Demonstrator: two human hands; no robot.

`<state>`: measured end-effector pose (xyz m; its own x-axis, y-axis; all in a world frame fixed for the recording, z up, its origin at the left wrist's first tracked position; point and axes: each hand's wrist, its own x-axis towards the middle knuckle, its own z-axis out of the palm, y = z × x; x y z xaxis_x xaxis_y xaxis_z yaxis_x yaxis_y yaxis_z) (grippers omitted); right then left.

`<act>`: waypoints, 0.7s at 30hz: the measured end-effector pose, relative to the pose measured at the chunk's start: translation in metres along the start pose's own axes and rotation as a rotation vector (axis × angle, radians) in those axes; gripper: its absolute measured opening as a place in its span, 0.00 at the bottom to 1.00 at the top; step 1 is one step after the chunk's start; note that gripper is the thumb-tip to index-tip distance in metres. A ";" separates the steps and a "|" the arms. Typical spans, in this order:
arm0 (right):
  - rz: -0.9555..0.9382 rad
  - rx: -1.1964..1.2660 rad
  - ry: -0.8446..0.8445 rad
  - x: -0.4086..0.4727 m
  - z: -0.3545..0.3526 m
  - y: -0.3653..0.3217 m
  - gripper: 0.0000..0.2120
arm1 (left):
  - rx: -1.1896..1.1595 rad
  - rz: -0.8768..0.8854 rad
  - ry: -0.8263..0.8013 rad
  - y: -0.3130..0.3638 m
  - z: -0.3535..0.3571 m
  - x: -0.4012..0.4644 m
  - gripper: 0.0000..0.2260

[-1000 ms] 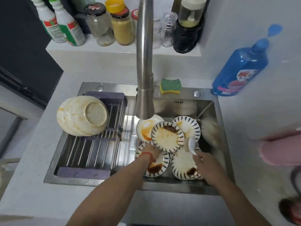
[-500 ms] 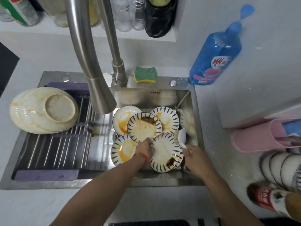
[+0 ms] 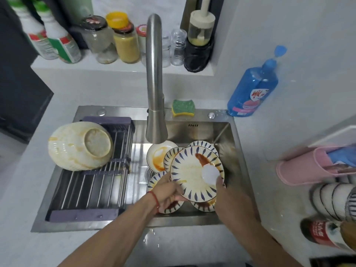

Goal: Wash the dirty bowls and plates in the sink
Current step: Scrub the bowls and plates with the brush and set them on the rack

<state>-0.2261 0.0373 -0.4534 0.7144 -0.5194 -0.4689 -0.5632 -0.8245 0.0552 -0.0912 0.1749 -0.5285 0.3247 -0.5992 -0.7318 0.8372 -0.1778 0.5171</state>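
A white plate (image 3: 192,174) with blue rim dashes and a brown sauce smear sat tilted above the sink (image 3: 192,128). More stained plates (image 3: 163,157) lay overlapped beneath it. A large cream bowl (image 3: 80,146), orange-streaked, rested upside down at the left.

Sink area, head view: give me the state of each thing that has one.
Faucet: no water visible.
Held plate: lifted, tilted, sauce-stained.
Left hand: grips plate rim.
Right hand: holds white brush on plate.
Large bowl: upside down on rack, stained.
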 end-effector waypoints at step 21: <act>0.040 0.035 0.203 0.023 -0.030 -0.032 0.30 | 0.135 0.034 -0.203 0.035 -0.002 -0.034 0.34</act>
<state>-0.1786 0.0452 -0.4398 0.7584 -0.5890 -0.2792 -0.6043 -0.7959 0.0375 -0.0723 0.1912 -0.4863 0.2455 -0.7491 -0.6153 0.7566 -0.2488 0.6047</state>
